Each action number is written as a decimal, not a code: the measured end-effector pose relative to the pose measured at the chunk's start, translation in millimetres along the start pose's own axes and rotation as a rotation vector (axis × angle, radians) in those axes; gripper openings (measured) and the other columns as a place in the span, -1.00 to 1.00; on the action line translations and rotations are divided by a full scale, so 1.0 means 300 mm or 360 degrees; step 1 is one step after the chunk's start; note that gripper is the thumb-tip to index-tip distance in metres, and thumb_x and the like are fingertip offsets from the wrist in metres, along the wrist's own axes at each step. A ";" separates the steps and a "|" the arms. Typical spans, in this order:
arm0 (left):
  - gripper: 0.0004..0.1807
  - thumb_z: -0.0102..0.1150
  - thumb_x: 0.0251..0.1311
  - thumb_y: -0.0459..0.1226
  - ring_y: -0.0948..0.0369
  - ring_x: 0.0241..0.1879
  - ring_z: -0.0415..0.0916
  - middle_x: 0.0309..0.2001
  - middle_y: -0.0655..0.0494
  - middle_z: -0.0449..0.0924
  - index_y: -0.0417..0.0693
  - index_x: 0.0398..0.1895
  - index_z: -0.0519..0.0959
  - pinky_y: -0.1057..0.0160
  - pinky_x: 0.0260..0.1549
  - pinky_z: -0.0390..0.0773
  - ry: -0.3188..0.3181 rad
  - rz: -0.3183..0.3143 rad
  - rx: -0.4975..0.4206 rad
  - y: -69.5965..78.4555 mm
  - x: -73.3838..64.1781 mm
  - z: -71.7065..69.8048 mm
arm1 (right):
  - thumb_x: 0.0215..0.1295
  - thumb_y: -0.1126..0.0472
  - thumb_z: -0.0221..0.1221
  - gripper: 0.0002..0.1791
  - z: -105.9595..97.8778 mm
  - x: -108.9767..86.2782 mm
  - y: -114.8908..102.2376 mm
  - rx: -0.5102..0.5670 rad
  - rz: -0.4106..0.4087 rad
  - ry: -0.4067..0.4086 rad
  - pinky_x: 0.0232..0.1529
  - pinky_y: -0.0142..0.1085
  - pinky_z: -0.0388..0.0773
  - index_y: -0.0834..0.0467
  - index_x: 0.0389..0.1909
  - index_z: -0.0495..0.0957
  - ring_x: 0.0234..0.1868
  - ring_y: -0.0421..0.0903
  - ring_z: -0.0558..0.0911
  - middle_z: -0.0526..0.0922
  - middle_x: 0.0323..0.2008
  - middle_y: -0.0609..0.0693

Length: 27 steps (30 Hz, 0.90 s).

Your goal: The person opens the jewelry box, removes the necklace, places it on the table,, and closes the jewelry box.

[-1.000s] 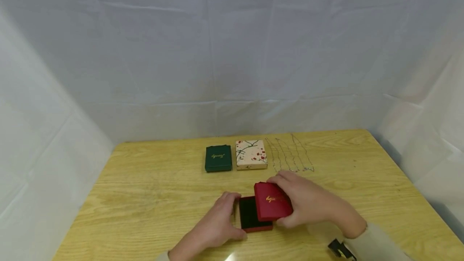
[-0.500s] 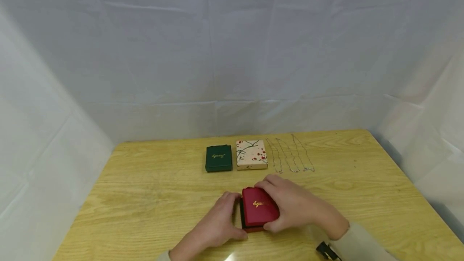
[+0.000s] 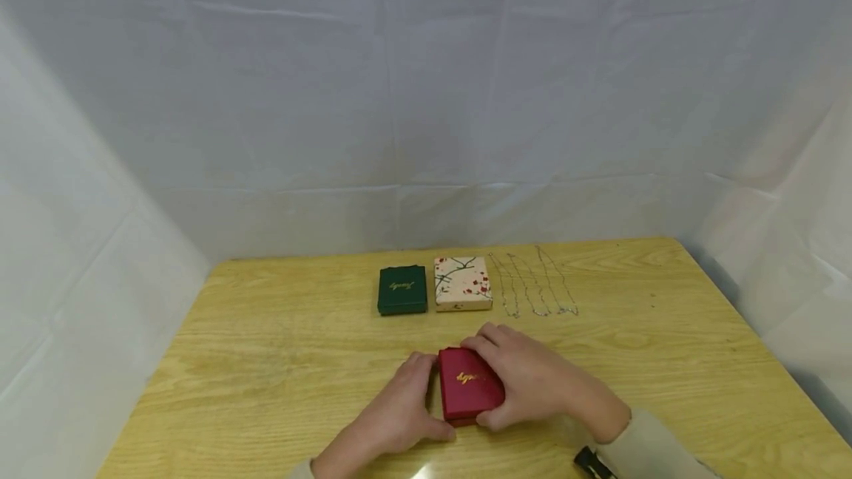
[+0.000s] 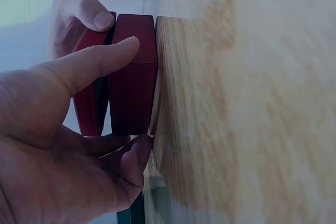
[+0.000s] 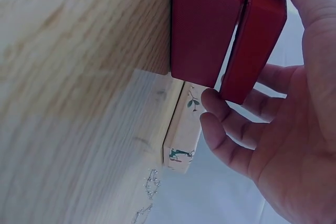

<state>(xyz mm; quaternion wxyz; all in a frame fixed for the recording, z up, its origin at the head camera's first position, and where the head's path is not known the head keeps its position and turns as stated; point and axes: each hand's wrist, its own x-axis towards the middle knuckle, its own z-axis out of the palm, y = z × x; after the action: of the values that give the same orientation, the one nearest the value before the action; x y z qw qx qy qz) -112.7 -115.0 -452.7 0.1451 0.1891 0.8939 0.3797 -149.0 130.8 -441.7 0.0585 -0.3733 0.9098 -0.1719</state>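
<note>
A red gift box sits near the front of the table, its lid (image 3: 471,386) printed with gold script. My right hand (image 3: 526,375) grips that lid by its front and back sides, holding it over the base. In the left wrist view the red base (image 4: 132,90) stands on the wood, and a narrow dark gap separates it from the slightly tilted lid. My left hand (image 3: 402,405) holds the base, thumb on its front side and fingers at the back. The right wrist view shows the same gap. What lies inside the box is hidden.
Behind the hands, a green box (image 3: 402,290) with gold script stands beside a cream floral box (image 3: 463,284). To their right, several thin chain necklaces (image 3: 535,283) lie stretched out side by side. White sheeting (image 3: 426,94) surrounds the wooden table (image 3: 266,361).
My right hand has carried the red lid left and down, from partly covering the base to lying over it. My left hand has stayed at the base.
</note>
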 end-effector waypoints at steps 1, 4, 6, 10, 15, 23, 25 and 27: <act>0.03 0.78 -0.17 -0.13 0.02 0.24 0.44 0.21 0.03 0.47 -0.23 0.39 0.40 -0.11 0.33 0.45 0.0000 0.0001 0.0000 0.000 0.000 0.000 | -0.02 -0.30 0.53 0.02 0.001 0.000 0.000 0.0004 0.0000 -0.0002 -0.01 -0.26 0.62 0.08 0.44 0.45 0.03 -0.21 0.47 0.51 0.14 -0.15; 0.03 0.78 -0.17 -0.13 0.02 0.24 0.44 0.21 0.03 0.47 -0.23 0.39 0.40 -0.11 0.33 0.45 -0.0006 -0.0004 -0.0010 -0.001 0.001 0.001 | -0.01 -0.29 0.52 0.01 0.000 0.000 -0.002 0.0012 0.0001 -0.0008 -0.01 -0.27 0.62 0.08 0.44 0.44 0.03 -0.21 0.47 0.50 0.14 -0.16; 0.03 0.79 -0.17 -0.13 0.02 0.24 0.44 0.21 0.03 0.46 -0.23 0.38 0.40 -0.11 0.33 0.45 -0.0009 -0.0008 -0.0016 -0.001 0.002 0.001 | -0.01 -0.29 0.52 0.01 0.000 0.001 -0.004 0.0002 0.0000 -0.0012 0.00 -0.26 0.62 0.07 0.44 0.44 0.03 -0.21 0.46 0.50 0.13 -0.16; 0.02 0.78 -0.16 -0.13 0.04 0.22 0.44 0.19 0.04 0.46 -0.22 0.37 0.40 -0.11 0.32 0.46 -0.0014 -0.0020 -0.0016 -0.002 0.003 0.001 | -0.02 -0.30 0.52 0.02 0.002 0.003 -0.004 -0.0018 -0.0011 -0.0014 0.02 -0.25 0.62 0.08 0.44 0.44 0.03 -0.21 0.46 0.50 0.13 -0.16; -0.01 0.78 -0.15 -0.13 0.05 0.20 0.45 0.17 0.06 0.45 -0.22 0.35 0.41 -0.10 0.32 0.46 -0.0018 -0.0024 -0.0027 -0.003 0.003 0.001 | -0.03 -0.29 0.52 0.02 0.005 0.006 -0.003 -0.0027 -0.0027 -0.0007 0.04 -0.24 0.61 0.09 0.43 0.45 0.03 -0.22 0.46 0.50 0.12 -0.16; -0.01 0.79 -0.19 -0.14 0.12 0.11 0.44 0.10 0.10 0.43 -0.22 0.33 0.42 -0.05 0.28 0.49 -0.0012 -0.0010 0.0013 -0.005 0.004 0.004 | -0.01 -0.30 0.51 -0.01 0.011 0.004 0.000 -0.0013 -0.0041 0.0005 -0.02 -0.28 0.61 0.08 0.42 0.46 -0.01 -0.25 0.46 0.48 0.08 -0.19; -0.01 0.79 -0.19 -0.14 0.13 0.10 0.44 0.09 0.11 0.43 -0.22 0.33 0.42 -0.05 0.28 0.50 -0.0010 -0.0011 0.0015 -0.007 0.004 0.006 | -0.01 -0.30 0.51 -0.01 0.011 0.004 -0.001 -0.0017 -0.0042 0.0001 -0.03 -0.28 0.61 0.08 0.42 0.46 -0.02 -0.25 0.45 0.48 0.07 -0.19; 0.00 0.79 -0.19 -0.15 0.13 0.10 0.44 0.09 0.11 0.43 -0.22 0.34 0.42 -0.05 0.28 0.50 -0.0010 -0.0017 0.0010 -0.008 0.004 0.007 | -0.02 -0.29 0.51 0.00 0.012 0.005 -0.003 -0.0020 -0.0040 -0.0006 -0.03 -0.28 0.61 0.07 0.42 0.46 -0.01 -0.24 0.46 0.48 0.08 -0.18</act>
<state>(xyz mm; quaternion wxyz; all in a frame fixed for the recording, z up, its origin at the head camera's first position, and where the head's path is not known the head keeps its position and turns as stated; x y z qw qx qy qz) -113.5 -114.7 -456.0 0.1494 0.1862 0.8956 0.3755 -148.7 128.3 -444.7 0.0557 -0.3855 0.9059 -0.1662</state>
